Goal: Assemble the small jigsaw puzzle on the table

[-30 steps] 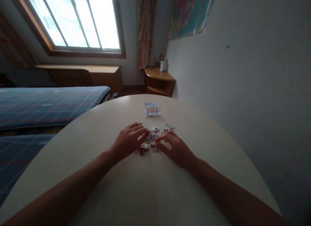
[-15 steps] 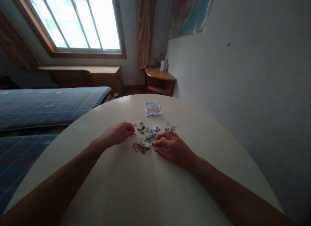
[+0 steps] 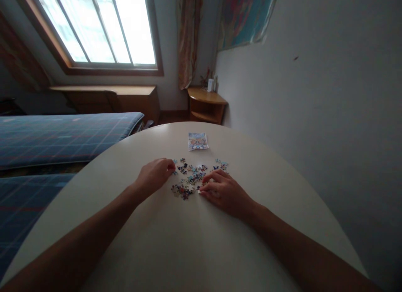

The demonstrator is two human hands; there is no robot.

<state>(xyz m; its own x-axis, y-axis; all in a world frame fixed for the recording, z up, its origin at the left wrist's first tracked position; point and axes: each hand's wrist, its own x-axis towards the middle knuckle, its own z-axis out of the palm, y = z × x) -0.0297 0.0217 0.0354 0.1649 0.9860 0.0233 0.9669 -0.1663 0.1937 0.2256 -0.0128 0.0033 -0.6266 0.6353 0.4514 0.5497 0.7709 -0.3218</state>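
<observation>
Many small jigsaw puzzle pieces [image 3: 191, 179] lie in a loose heap on the white round table [image 3: 169, 241]. My left hand [image 3: 157, 172] is at the left edge of the heap, its fingers curled together beside a few bluish pieces. Whatever those fingers hold, if anything, is hidden. At the right of the heap rests my right hand [image 3: 224, 191], thumb and fingertips drawn together at a small pale puzzle piece [image 3: 199, 192]. Its other fingers bend over more pieces and partly cover them.
Beyond the heap lies a small printed picture sheet or packet [image 3: 198, 141]. A plaid-covered mattress [image 3: 63, 137] stands to the left of the table, and a wall [image 3: 298, 116] runs along the right. A wooden corner shelf [image 3: 207, 96] stands past the far edge.
My left hand has shifted slightly right, over the bluish pieces. The thumb and fingers of my right hand have drawn closer, and a pale piece now shows at their tips.
</observation>
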